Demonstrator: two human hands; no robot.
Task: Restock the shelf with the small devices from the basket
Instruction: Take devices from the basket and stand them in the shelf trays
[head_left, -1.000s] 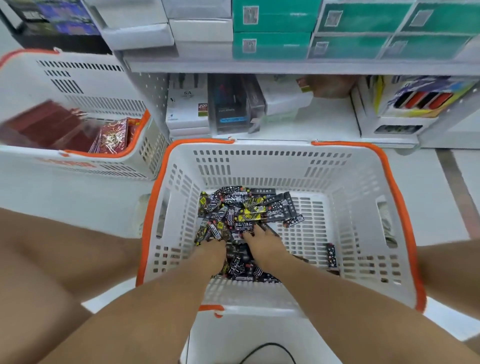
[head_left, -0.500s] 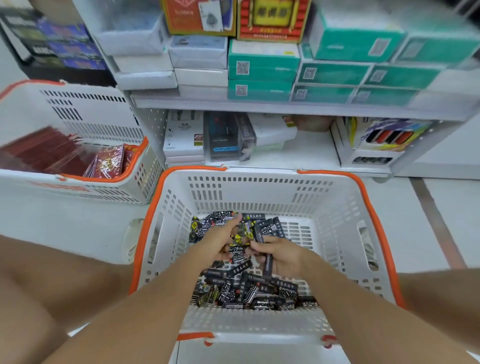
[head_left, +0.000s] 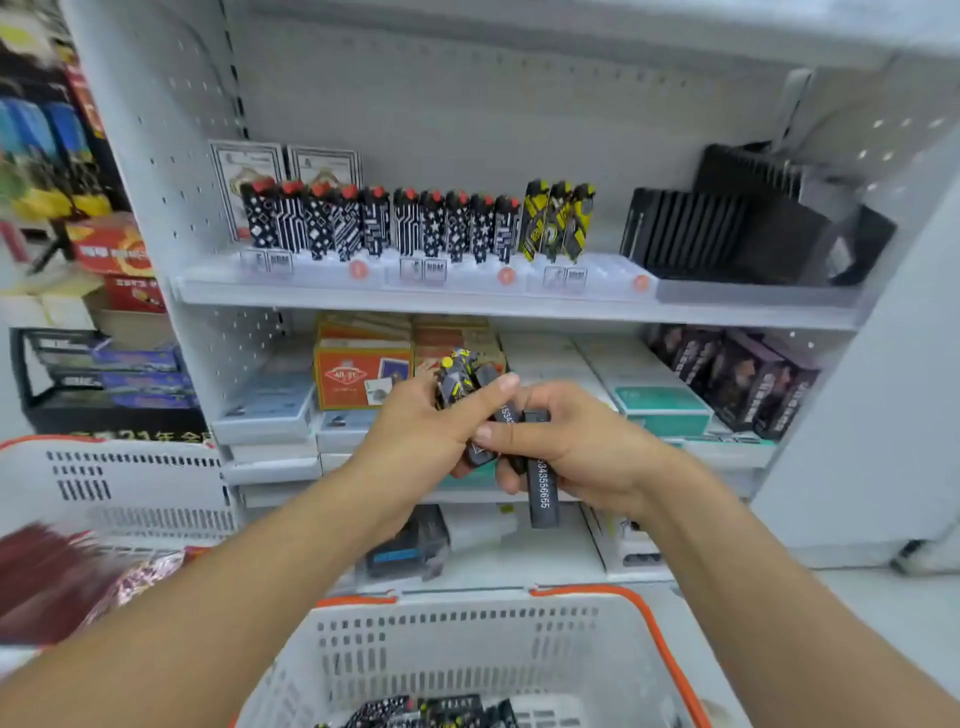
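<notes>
Basket (head_left: 644, 623) nearest you, devices left inside. Above basket: left hand (head_left: 415, 431) clamps a bunch of devices (head_left: 460, 376); right hand (head_left: 576, 447) pinches one dark stick (head_left: 542, 488). Beyond: shelf (head_left: 519, 304), display row (head_left: 415, 223) w/ gaps. Step: sorting/transfer. Next, prob.: seat sticks upright, matching pattern.
</notes>
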